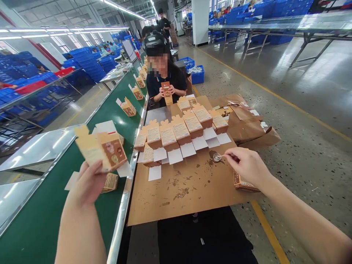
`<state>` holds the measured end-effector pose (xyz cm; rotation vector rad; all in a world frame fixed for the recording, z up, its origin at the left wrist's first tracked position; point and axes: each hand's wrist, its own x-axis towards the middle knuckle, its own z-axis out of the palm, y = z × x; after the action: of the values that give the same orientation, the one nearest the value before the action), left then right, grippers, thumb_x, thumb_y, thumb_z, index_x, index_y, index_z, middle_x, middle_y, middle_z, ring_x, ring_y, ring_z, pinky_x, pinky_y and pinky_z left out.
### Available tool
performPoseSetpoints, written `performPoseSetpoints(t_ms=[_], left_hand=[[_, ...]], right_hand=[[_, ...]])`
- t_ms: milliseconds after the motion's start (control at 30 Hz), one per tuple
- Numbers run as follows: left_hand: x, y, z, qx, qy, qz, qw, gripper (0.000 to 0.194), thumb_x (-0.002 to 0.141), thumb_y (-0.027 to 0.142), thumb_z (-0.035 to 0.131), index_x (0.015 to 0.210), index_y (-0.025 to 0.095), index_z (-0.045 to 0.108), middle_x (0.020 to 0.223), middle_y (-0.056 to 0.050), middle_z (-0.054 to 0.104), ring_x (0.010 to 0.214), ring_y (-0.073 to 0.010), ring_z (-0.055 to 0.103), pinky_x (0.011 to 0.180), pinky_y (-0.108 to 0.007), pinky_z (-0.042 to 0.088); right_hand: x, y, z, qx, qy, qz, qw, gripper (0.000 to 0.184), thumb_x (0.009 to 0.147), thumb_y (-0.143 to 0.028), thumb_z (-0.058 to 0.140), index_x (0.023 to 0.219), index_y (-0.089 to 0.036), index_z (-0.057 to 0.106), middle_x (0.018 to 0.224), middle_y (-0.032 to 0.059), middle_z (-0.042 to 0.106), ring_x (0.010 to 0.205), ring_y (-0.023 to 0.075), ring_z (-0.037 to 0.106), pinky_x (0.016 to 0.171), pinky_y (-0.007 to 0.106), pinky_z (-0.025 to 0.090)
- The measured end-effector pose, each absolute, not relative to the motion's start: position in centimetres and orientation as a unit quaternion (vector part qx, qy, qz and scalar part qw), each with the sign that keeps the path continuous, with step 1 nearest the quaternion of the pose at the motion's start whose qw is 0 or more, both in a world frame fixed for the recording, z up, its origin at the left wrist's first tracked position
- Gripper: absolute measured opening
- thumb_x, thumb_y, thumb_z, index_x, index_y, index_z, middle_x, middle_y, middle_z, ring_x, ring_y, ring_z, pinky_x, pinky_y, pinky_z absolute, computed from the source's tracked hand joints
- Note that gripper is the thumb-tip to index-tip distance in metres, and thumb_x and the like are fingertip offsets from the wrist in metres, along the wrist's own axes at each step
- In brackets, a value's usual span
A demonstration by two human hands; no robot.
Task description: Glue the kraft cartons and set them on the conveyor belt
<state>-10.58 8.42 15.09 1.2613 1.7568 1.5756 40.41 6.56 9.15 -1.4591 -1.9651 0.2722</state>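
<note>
Holding box (pixel 115 153) at left, tilted, with open flaps, above green belt (pixel 35 223). In left hand (pixel 89 181): closed grip, pinched between thumb and fingers at the near lower part. In right hand (pixel 249 165): thumb and finger pinched tight on thin stick (pixel 222 156), pointing into clear dish (pixel 217 157) on cardboard sheet (pixel 170 200). Probably light thin card, stiff at folds, easy to dent, not very slippery. Best to grip by side walls near folds, lightly, off the loose flaps. Stick: likely light, snaps easily; take by far end from dish. Around: stacked cartons (pixel 176 134) on sheet, with white flaps crowding dish; belt boxes (pixel 128 108) along belt; side box (pixel 243 185) partly behind right hand; co-worker (pixel 155 84) opposite, gripping another box. In the way: metal rail (pixel 120 220) between belt and sheet.
</note>
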Motion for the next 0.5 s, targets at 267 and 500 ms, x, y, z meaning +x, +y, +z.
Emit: performPoseSetpoints(t_ms=[267, 500], left_hand=[[-3.2, -4.4, 5.0, 0.291, 0.644, 0.548, 0.448, 0.116, 0.043, 0.077, 0.111, 0.144, 0.027, 0.083, 0.13, -0.019, 0.088, 0.137, -0.054, 0.079, 0.118, -0.075, 0.065], [1.3, -2.4, 0.3, 0.325, 0.645, 0.546, 0.424, 0.093, 0.065, 0.075, 0.108, 0.133, 0.018, 0.081, 0.137, -0.022, 0.086, 0.132, -0.0467, 0.082, 0.118, -0.063, 0.067]], right_hand=[[40.4, 9.5, 5.7, -0.599, -0.778, 0.119, 0.149, 0.035, 0.11, -0.019, 0.055, 0.077, -0.025, 0.065, 0.086, 0.0056, 0.083, 0.075, 0.0212, 0.073, 0.069, 0.032, 0.045], [41.0, 8.7, 6.3, -0.578, -0.792, 0.098, 0.168, 0.028, 0.113, -0.023, 0.058, 0.087, -0.025, 0.071, 0.091, 0.0077, 0.084, 0.083, 0.0247, 0.077, 0.074, 0.034, 0.051]])
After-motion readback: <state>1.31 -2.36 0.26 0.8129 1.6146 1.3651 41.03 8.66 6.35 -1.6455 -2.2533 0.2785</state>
